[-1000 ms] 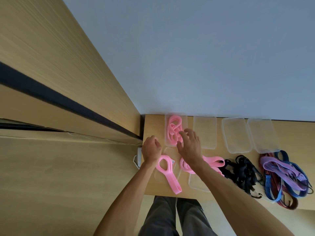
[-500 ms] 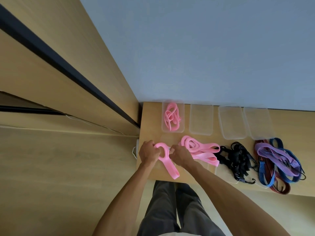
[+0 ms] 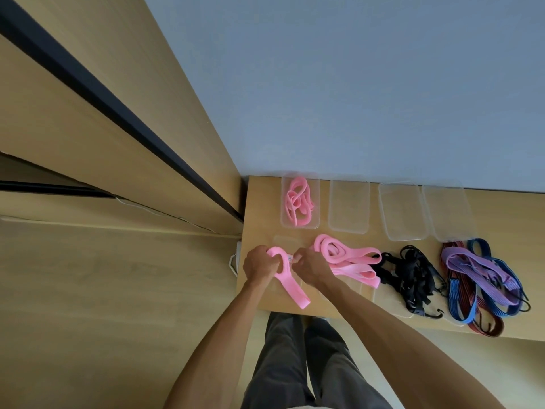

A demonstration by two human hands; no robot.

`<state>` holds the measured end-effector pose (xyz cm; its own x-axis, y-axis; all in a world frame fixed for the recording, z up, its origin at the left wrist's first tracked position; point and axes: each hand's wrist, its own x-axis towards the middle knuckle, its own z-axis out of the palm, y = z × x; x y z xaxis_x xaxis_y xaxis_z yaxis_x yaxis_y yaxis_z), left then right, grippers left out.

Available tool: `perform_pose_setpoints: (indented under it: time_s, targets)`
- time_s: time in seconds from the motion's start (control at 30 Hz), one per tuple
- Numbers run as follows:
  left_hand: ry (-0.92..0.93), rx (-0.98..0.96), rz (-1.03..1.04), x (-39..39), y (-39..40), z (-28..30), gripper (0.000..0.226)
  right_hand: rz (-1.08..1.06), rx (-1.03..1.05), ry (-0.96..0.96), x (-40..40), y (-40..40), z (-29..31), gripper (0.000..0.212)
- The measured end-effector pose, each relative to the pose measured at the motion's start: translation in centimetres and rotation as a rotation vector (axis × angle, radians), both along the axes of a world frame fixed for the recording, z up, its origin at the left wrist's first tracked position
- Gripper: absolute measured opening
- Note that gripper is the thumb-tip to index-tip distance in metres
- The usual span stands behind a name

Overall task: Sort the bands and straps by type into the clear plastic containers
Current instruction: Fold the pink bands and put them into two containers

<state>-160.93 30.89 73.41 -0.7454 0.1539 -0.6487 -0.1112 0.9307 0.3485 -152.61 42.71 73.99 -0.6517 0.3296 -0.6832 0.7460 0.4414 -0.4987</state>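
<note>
- A second ago the right hand (image 3: 309, 268) was up at the leftmost clear plastic container (image 3: 300, 176), fingers spread over the pink bands already coiled inside it; now it has come back to the near edge of the light wooden table (image 3: 256, 202) and joined the left hand (image 3: 261, 265).
- I take that to mean one band has gone in and the next pink one is being readied.
- The left hand is curled tight around the looped top of a flat pink rubber band (image 3: 290, 286), and has kept that hold throughout; the loop arches over its knuckles.
- The right hand pinches at the same band just beside the left, fingers bent; exactly what the fingertips hold is too small to tell, though a pale tag seems to sit between the hands.
- The band's free length hangs from the grip and trails toward the table's near edge, its end lying flat there.
- Just right of the right hand lies a heap of more pink bands (image 3: 348, 258), touching its wrist side.
- Further right sit a tangle of black cords (image 3: 413, 276) and a pile of purple, blue and red hooked straps (image 3: 483, 276).
- Three other clear containers (image 3: 402, 214) behind stand empty, so the sorting looks barely begun.
</note>
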Motion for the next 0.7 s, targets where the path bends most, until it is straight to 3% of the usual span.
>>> perform_pose_setpoints:
  time_s: [0.27,0.53,0.63,0.7]
  targets:
    - [-0.513,0.535,0.234,-2.5,1.4,2.8,0.009,-0.140,-0.003,0.080,-1.8,1.3,1.9,0.020]
    - [-0.524,0.689,0.255,-3.3,2.5,5.7,0.044,-0.425,-0.147,0.254,-0.9,4.1,4.5,0.010]
    - [-0.516,0.722,0.216,-2.7,3.0,7.3,0.030,-0.522,-0.151,0.288,-0.1,5.0,6.3,0.007]
    - [-0.548,0.755,0.208,-2.2,3.5,8.7,0.036,-0.558,-0.126,0.343,0.3,5.6,7.7,0.008]
